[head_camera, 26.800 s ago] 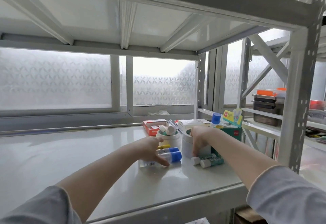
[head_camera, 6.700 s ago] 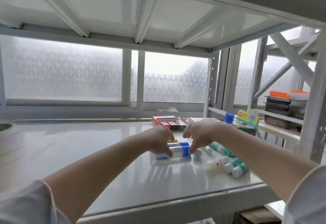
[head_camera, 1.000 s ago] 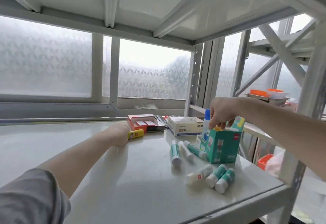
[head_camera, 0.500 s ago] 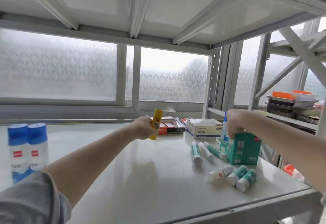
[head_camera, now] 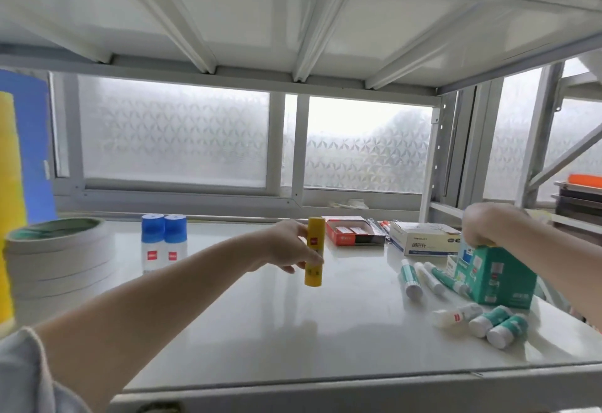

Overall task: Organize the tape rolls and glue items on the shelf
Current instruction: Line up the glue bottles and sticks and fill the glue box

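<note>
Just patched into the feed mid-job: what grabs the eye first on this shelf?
The yellow glue stick, held upright mid-shelf in the left hand. At the right, the right hand grips the top of a teal box, with small glue tubes lying loose in front. At the left stand two blue-capped bottles beside stacked tape rolls.

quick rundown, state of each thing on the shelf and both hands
yellow glue stick: upright, capped, held by left hand
blue-capped bottles: two, upright, capped
tape stack: piled flat
green box: standing, right hand on top
green glue sticks: lying down
red box: open
</note>
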The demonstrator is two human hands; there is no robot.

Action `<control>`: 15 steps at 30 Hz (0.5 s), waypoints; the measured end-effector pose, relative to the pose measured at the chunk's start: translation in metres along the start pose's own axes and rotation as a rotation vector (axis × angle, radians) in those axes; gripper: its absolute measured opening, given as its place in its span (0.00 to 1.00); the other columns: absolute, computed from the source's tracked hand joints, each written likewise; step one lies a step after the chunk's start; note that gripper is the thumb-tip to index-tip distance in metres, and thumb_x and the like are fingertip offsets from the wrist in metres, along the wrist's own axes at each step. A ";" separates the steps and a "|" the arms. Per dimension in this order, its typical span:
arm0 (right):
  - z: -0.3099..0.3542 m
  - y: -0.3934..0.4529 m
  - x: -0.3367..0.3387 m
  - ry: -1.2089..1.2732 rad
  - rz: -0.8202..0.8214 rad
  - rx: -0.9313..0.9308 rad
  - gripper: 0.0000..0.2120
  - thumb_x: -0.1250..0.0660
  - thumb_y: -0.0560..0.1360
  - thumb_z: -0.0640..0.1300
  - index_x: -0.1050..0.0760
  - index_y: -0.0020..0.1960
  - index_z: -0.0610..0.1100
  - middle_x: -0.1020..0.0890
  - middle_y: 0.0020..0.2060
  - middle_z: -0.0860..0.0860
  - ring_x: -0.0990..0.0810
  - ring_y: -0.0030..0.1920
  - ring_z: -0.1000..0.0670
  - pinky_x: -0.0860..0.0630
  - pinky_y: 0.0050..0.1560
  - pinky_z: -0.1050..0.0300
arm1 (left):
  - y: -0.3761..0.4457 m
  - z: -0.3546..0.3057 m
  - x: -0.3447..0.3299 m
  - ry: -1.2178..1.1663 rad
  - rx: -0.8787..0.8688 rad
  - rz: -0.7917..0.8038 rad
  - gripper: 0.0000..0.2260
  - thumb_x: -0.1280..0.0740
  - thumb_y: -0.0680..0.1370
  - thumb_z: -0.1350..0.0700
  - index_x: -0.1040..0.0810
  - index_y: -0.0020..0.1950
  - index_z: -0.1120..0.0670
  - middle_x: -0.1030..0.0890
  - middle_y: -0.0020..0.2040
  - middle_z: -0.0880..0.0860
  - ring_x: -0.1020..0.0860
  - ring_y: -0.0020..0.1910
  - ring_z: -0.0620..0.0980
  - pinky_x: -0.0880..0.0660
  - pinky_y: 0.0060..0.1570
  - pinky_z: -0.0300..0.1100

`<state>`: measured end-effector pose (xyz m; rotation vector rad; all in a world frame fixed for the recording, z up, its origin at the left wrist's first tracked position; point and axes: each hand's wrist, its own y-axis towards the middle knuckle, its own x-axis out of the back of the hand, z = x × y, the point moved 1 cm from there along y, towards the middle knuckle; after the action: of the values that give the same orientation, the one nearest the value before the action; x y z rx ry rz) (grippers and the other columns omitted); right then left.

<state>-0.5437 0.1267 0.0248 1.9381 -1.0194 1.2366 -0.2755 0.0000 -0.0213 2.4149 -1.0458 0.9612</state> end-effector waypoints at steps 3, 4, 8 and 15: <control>0.007 -0.005 0.001 -0.096 0.021 -0.023 0.24 0.38 0.77 0.40 0.38 0.71 0.38 0.29 0.64 0.45 0.27 0.63 0.45 0.27 0.64 0.49 | -0.018 0.018 0.003 0.026 0.059 -0.024 0.21 0.31 0.75 0.56 0.29 0.67 0.55 0.22 0.53 0.52 0.22 0.50 0.49 0.25 0.43 0.36; 0.008 -0.005 0.000 -0.126 0.027 -0.020 0.25 0.37 0.77 0.41 0.38 0.72 0.38 0.29 0.65 0.45 0.28 0.64 0.45 0.28 0.64 0.48 | -0.024 0.024 0.005 0.034 0.081 -0.029 0.22 0.30 0.75 0.56 0.31 0.68 0.54 0.22 0.53 0.52 0.23 0.50 0.49 0.25 0.44 0.37; 0.008 0.009 -0.001 -0.124 0.000 0.019 0.24 0.35 0.74 0.43 0.33 0.69 0.38 0.25 0.57 0.46 0.24 0.58 0.47 0.26 0.63 0.52 | -0.041 0.046 0.012 0.051 0.154 -0.041 0.26 0.30 0.75 0.56 0.35 0.71 0.55 0.25 0.57 0.51 0.24 0.53 0.50 0.25 0.48 0.38; 0.006 0.001 -0.002 0.146 -0.123 -0.085 0.15 0.37 0.73 0.41 0.27 0.60 0.39 0.22 0.45 0.46 0.23 0.44 0.48 0.22 0.52 0.54 | -0.053 0.067 0.025 0.071 0.188 -0.134 0.25 0.30 0.75 0.55 0.33 0.70 0.55 0.24 0.60 0.54 0.23 0.56 0.52 0.23 0.54 0.42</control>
<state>-0.5427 0.1213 0.0205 1.7894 -0.8522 1.2257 -0.1938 -0.0128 -0.0536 2.5419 -0.7896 1.1337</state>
